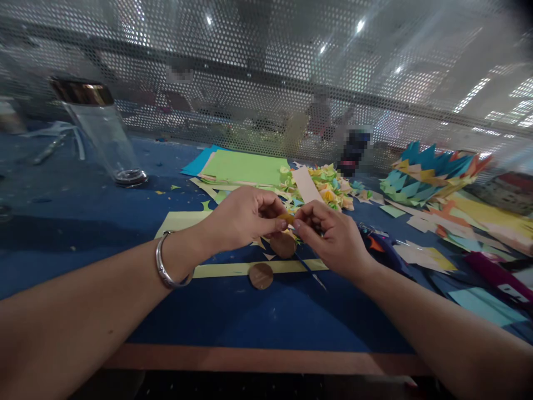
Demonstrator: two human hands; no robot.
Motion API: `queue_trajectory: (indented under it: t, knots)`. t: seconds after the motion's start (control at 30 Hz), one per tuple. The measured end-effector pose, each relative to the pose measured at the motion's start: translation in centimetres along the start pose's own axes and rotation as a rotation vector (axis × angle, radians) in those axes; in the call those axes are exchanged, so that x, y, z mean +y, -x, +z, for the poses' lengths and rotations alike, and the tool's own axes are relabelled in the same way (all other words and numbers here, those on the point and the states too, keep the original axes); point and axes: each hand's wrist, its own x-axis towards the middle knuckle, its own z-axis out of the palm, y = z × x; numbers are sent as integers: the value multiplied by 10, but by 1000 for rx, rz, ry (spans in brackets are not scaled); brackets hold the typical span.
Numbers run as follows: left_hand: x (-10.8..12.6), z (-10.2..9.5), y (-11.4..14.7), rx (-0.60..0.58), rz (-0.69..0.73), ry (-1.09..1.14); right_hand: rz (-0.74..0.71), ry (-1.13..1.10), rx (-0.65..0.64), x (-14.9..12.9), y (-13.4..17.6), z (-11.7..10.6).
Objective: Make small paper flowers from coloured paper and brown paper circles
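Note:
Between the fingertips of my left hand [254, 219] and my right hand [331, 233] is a small yellow-orange piece of paper [288, 219]. Both hands are closed in a pinch on it, held above the table. Its full shape is hidden by the fingers. Just below the hands are two round brown discs [261, 276], one partly under the fingers. A pale yellow paper strip [227, 270] runs beneath the discs. By my right hand lies a thin pointed tool with a blue handle [310, 269].
Green and blue paper sheets [245, 166] lie behind, beside a heap of folded paper pieces [333, 189]. A glass bottle [104, 130] stands back left. At right are a zigzag paper ring [431, 172], scraps and a magenta object [497, 275]. A perforated metal screen [250, 105] closes the back.

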Motion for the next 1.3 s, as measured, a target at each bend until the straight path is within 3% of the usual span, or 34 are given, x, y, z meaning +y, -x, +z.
queue_trajectory:
  t: [0.23,0.97,1.3]
  knots:
    - [2,-10,2,-54,-58,-111,-4,-8,-20,-1,-1,2]
    - [4,4,3,34,113,-387,-20,5,-53,-1,0,3]
    - [12,10,6,89,107,-510,-17,64,-94,-5,-1,4]
